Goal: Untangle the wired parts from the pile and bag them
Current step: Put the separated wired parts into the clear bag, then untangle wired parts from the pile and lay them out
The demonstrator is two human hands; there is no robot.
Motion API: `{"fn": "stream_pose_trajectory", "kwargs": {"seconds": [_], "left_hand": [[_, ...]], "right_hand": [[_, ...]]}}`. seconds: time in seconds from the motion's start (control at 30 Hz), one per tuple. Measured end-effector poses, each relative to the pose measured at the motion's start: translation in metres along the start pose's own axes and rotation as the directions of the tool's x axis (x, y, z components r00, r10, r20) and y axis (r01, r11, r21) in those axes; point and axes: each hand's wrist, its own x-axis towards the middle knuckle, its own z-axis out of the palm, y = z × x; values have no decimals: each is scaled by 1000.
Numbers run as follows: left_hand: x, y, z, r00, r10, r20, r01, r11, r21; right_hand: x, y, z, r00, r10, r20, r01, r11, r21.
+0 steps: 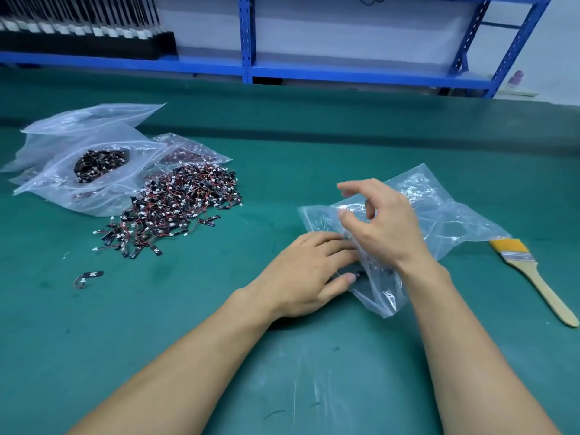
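Observation:
A pile of small black wired parts (185,202) with red wires and white plugs lies on the green mat at centre left. One stray part (89,276) lies alone in front of it. A clear plastic bag (439,215) rests at centre right with its mouth toward me. My left hand (301,274) reaches into that mouth, thumb and fingers pinching dark wired parts (357,274) at the opening. My right hand (379,221) hovers over the bag with curled fingers, pinching its upper film and lifting it.
Several clear zip bags (88,152) lie at the far left, one with dark parts inside. A paintbrush (530,271) with a wooden handle lies right of the bag. Blue shelving (248,39) stands behind the green mat (282,372).

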Motion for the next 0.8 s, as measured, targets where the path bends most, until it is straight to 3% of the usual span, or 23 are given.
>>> {"fn": "stream_pose_trajectory", "kwargs": {"seconds": [0.13, 0.23, 0.37, 0.5, 0.63, 0.8], "left_hand": [[-17, -13, -14, 995, -34, -95, 33, 999, -17], [-33, -35, -26, 973, -142, -180, 132, 989, -66], [-55, -82, -38, 916, -329, -228, 332, 943, -24], [-65, -118, -41, 840, -510, -183, 528, 847, 65], [-55, -126, -33, 826, -555, -102, 564, 819, 106], [-53, -127, -27, 814, -577, -67, 580, 800, 154]], "right_hand": [[-2, 0, 6, 949, -12, 314, 25, 999, -38], [-3, 1, 8, 894, 4, 447, 38, 996, -84], [-1, 6, -2, 876, 105, 471, -31, 986, -163], [1, 15, -20, 840, 320, 438, -103, 887, -451], [0, 21, -42, 731, 489, 476, -208, 824, -527], [-2, 9, -35, 685, 453, 571, -137, 849, -510]]}}
